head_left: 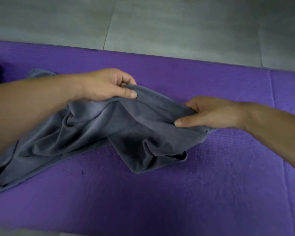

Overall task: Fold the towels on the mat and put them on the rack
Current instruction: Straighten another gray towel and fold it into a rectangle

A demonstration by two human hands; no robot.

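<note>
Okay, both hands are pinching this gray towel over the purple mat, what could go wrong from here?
1. The towel is bunched and twisted between the left hand and right hand; folding it now would likely lock in creases.
2. Both grips look like edge pinches, so a sharp shake might pull the fabric free.
3. Its tail trails off the mat at lower left and may drag.
</note>
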